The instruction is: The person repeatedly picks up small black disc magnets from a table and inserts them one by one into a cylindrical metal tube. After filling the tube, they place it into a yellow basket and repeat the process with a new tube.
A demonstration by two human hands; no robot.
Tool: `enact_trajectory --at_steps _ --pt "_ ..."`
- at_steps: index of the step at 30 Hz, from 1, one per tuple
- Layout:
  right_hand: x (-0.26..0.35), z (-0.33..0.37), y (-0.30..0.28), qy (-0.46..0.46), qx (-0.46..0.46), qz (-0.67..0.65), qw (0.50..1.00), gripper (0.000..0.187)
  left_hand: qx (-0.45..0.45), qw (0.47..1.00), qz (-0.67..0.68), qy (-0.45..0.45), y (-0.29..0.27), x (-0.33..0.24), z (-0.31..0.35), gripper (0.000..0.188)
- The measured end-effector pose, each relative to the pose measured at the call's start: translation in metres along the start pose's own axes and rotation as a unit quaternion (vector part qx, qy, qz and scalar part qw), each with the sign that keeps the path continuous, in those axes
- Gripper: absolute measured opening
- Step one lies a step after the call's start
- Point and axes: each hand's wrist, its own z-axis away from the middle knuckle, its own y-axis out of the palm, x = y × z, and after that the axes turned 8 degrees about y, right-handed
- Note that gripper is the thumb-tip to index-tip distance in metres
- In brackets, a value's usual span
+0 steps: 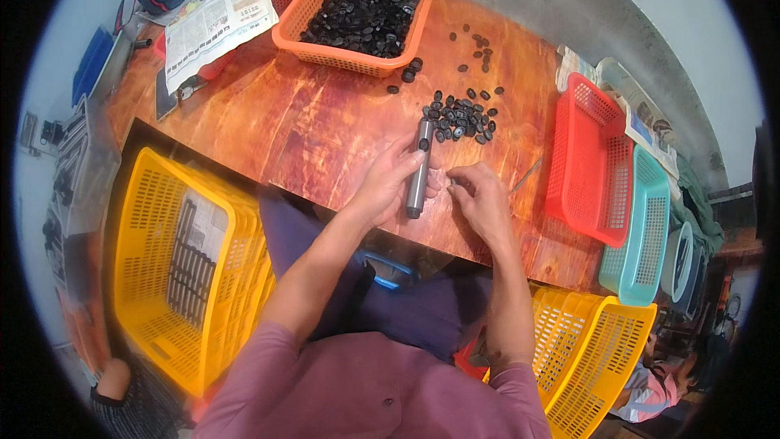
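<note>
My left hand (392, 172) is wrapped round a grey metal tube (417, 183) with a dark lower end, held slanting over the front of the table. A small black oval part (423, 145) sits on the tube's side near its upper end. Just to the right, my right hand (481, 195) has its thumb and fingers pinched together; what is between them is too small to make out. Beyond the tube lies a loose pile of black oval parts (463, 119), with several more scattered farther back.
An orange basket (329, 57) full of black parts stands at the back, beside a newspaper (231, 12). Red (566, 187) and teal (621, 264) baskets line the right side. Yellow crates (236, 276) flank my lap. Another person (650, 386) is at lower right.
</note>
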Motion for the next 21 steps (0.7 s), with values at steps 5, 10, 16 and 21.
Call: enact_trajectory --at_steps 5,10,16,21 --pt "0.002 0.002 0.0 0.039 -0.013 -0.009 0.999 0.026 -0.007 1.0 0.021 0.004 -0.004 0.006 0.001 0.061" --pt "-0.006 0.003 0.001 0.036 -0.004 -0.006 0.999 0.03 -0.015 1.0 0.023 0.012 -0.003 0.006 0.001 0.062" --pt "0.006 0.009 0.003 0.045 -0.021 -0.001 0.999 0.027 0.002 1.0 0.018 0.014 0.003 0.004 0.002 0.063" --pt "0.013 0.01 0.001 0.054 -0.013 0.017 0.998 0.021 0.001 1.0 0.016 0.013 0.003 0.003 0.003 0.063"
